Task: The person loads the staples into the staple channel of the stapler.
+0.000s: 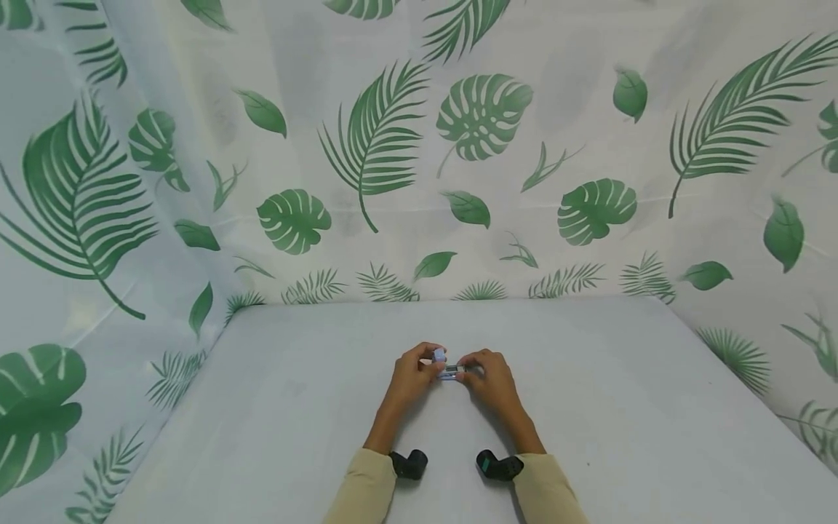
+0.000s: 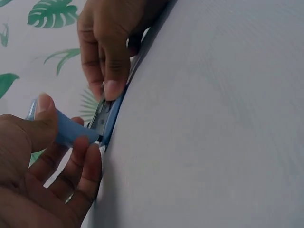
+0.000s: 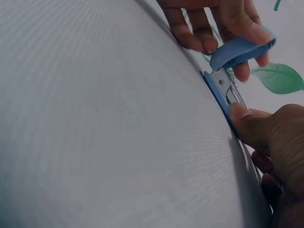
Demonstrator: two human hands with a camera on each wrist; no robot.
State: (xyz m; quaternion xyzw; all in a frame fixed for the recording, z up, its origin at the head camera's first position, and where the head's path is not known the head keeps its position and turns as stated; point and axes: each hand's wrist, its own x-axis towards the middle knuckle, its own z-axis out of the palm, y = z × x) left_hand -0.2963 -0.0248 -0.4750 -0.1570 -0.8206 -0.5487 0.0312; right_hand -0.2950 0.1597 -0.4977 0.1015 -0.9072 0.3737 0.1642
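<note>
A small blue stapler [image 1: 450, 373] is held low over the white table between the two hands, its top swung up away from its base. The left hand [image 1: 412, 372] pinches the raised blue top cover [image 2: 72, 129] between thumb and fingers. At the other end, the right hand [image 1: 492, 377] pinches the metal staple channel and blue base [image 3: 217, 91] with thumb and fingertips. Bare metal of the channel [image 3: 221, 81] shows between the hands in the right wrist view. Fingers cover part of both ends, and whether staples lie inside I cannot tell.
The white tabletop [image 1: 314, 407] stretches around both hands. Behind it and along its sides hangs white cloth [image 1: 406, 247] printed with green leaves. A black device [image 1: 409, 464] sits at the left wrist and another [image 1: 499, 466] at the right.
</note>
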